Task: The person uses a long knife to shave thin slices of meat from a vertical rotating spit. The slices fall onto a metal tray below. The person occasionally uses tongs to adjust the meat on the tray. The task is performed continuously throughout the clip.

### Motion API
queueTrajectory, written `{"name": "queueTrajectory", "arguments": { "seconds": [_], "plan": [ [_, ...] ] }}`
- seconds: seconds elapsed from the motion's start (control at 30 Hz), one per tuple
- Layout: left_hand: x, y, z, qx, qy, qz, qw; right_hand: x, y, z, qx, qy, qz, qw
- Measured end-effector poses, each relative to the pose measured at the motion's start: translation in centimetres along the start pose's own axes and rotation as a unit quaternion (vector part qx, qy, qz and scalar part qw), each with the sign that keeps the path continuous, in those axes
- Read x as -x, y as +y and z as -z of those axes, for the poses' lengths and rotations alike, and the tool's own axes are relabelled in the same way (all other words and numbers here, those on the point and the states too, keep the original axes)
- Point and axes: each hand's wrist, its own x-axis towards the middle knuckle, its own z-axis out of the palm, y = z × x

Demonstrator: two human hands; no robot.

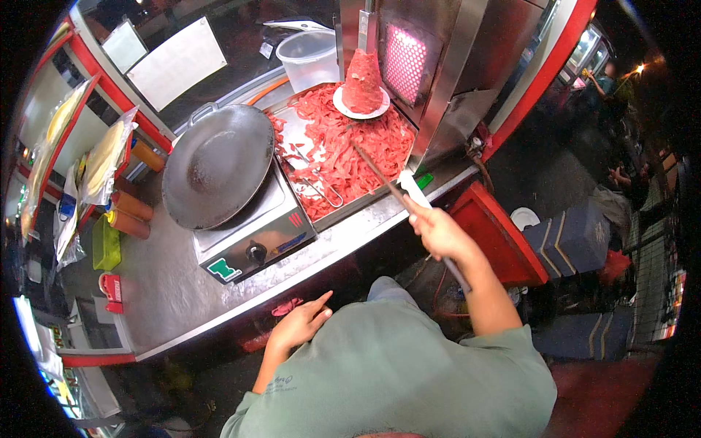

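Observation:
My right hand [441, 232] grips a long, narrow, knife-like tool [378, 171]. One end reaches over a tray of thin red meat slices [350, 159]; the other sticks out below my fist. Behind the slices, a cone of meat [362, 82] stands on a vertical spit, with a white plate [378, 114] around its base. A wire-handled utensil [331, 194], perhaps tongs, lies among the slices. Beside my fist is a white object [414, 189] that I cannot identify. My left hand [301, 323] is empty, fingers apart, near my body and below the counter edge.
A wide dark pan [219, 167] rests on a gas stove [257, 235] left of the tray. The grill's heater [405, 63] glows pink beside the cone. Sauce bottles [131, 213], a green basket [105, 243] and bagged flatbreads [107, 159] are at left. A clear bucket [309, 57] stands behind.

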Motion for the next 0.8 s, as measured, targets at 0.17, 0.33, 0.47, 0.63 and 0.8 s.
{"name": "queueTrajectory", "arguments": {
  "seconds": [0.17, 0.33, 0.47, 0.63, 0.8],
  "plan": [
    [-2.2, 2.6, 1.7, -0.065, 0.012, -0.071, 0.995, -0.9, -0.1, 3.0, -0.059, 0.045, -0.025, 0.997],
    [-1.7, 1.2, 1.3, -0.044, 0.042, -0.080, 0.995, 0.1, 2.8, 0.9, 0.102, 0.108, 0.138, 0.979],
    [0.6, -1.2, -0.3, 0.006, 0.047, -0.005, 0.999, 3.6, -1.6, -1.3, 0.010, 0.031, 0.059, 0.998],
    [1.1, -2.1, -0.6, -0.012, 0.040, -0.016, 0.999, -0.1, -1.0, 0.7, 0.011, 0.062, 0.004, 0.998],
    [0.5, -0.9, 1.6, -0.046, 0.055, -0.011, 0.997, 2.9, 0.3, 0.7, 0.186, 0.034, 0.134, 0.973]
  ]
}}
